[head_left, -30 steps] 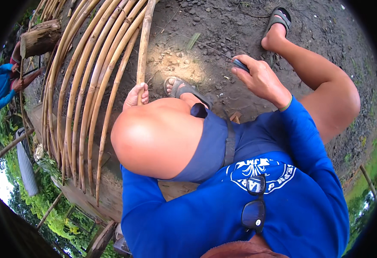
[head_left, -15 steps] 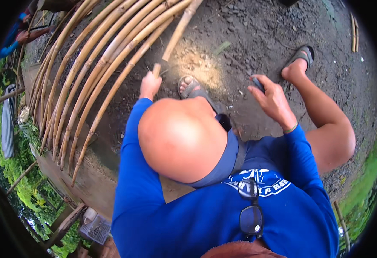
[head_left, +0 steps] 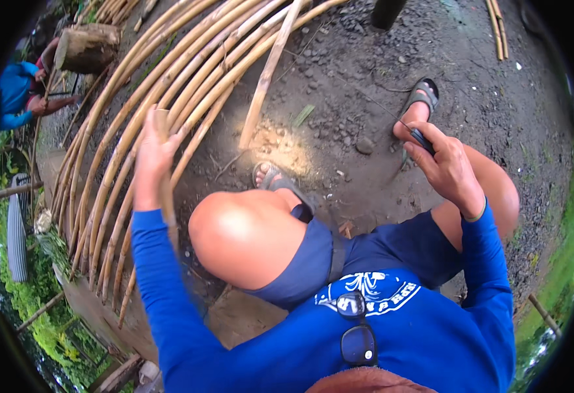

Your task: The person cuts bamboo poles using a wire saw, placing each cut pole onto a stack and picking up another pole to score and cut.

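Observation:
My left hand (head_left: 156, 147) is closed on a bamboo piece (head_left: 168, 203), partly blurred, over a row of curved bamboo poles (head_left: 113, 170) to my left. My right hand (head_left: 444, 164) grips the blue-black handle of a blade tool (head_left: 421, 138), its thin blade pointing up and leftward. A straighter bamboo pole (head_left: 267, 78) extends from the row's upper edge to a pale, lit patch of ground (head_left: 280, 147) in front of my bent left knee (head_left: 228, 236). My sandaled feet rest on the dirt (head_left: 352, 98).
A person in blue (head_left: 15, 95) works at the upper left near a log (head_left: 87, 49). A dark post (head_left: 384, 13) stands ahead. Two bamboo sticks (head_left: 500, 29) lie at upper right. Corrugated sheet (head_left: 17, 229), foliage and wooden poles (head_left: 41, 311) line the left.
My left hand has moved from the long pole beside my knee, left and forward over the row, holding a separate piece. The long pole now lies apart. My right hand has shifted rightward.

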`<state>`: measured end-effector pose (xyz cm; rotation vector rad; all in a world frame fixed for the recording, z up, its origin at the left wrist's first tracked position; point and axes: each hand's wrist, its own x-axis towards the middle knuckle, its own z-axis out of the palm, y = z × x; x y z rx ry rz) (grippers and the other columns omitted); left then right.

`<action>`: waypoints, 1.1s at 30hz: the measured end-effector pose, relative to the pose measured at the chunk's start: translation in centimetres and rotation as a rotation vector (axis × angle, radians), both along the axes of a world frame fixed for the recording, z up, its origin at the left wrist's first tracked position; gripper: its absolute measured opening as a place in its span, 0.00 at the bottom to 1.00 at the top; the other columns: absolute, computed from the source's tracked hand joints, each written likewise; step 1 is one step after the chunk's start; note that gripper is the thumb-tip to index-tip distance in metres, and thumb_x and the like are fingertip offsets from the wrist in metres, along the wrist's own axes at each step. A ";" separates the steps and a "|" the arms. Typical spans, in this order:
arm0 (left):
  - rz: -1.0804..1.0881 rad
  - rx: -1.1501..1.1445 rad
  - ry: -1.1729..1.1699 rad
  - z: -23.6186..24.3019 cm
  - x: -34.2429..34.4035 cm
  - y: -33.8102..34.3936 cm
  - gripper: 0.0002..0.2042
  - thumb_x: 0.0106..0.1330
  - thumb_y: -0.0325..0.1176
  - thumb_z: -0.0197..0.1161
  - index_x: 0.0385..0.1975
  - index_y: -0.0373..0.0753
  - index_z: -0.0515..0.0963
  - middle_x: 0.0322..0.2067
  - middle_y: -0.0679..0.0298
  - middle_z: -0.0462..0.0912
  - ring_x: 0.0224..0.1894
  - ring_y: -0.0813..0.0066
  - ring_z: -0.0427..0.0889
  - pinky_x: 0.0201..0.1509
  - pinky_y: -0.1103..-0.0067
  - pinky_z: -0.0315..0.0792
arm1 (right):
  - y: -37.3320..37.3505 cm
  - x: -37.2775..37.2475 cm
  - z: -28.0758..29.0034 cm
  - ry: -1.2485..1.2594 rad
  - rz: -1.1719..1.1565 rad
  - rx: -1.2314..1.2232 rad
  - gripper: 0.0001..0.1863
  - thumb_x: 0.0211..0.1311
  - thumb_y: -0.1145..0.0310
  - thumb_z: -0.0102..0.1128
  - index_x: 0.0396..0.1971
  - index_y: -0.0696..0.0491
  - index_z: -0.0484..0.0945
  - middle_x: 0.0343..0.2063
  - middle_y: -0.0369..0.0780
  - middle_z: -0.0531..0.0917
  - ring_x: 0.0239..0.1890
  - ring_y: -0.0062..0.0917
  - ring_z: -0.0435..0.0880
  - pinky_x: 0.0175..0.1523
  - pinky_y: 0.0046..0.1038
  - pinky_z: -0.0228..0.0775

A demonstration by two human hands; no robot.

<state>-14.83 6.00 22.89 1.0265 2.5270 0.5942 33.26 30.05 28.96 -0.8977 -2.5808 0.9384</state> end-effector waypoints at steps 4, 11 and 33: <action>-0.010 0.143 0.176 17.7 -5.9 2.4 0.39 0.72 0.37 0.69 0.81 0.43 0.58 0.59 0.60 0.78 0.45 0.75 0.84 0.41 0.79 0.76 | 2.0 2.9 4.4 -0.040 -0.055 0.021 0.15 0.72 0.69 0.68 0.54 0.58 0.81 0.33 0.51 0.88 0.38 0.49 0.90 0.44 0.42 0.80; -0.211 0.297 0.794 42.7 -4.5 6.9 0.29 0.75 0.46 0.67 0.70 0.39 0.70 0.36 0.68 0.78 0.32 0.77 0.80 0.35 0.84 0.76 | 3.7 7.7 2.8 0.188 -0.233 0.193 0.17 0.70 0.68 0.68 0.55 0.57 0.81 0.34 0.50 0.88 0.38 0.49 0.90 0.43 0.41 0.81; 0.122 1.094 0.713 44.9 5.0 16.9 0.20 0.79 0.45 0.60 0.59 0.40 0.66 0.42 0.59 0.75 0.38 0.71 0.77 0.51 0.79 0.78 | 3.5 10.9 2.1 0.262 -0.276 0.226 0.11 0.72 0.65 0.66 0.48 0.52 0.79 0.29 0.53 0.86 0.35 0.53 0.88 0.40 0.51 0.78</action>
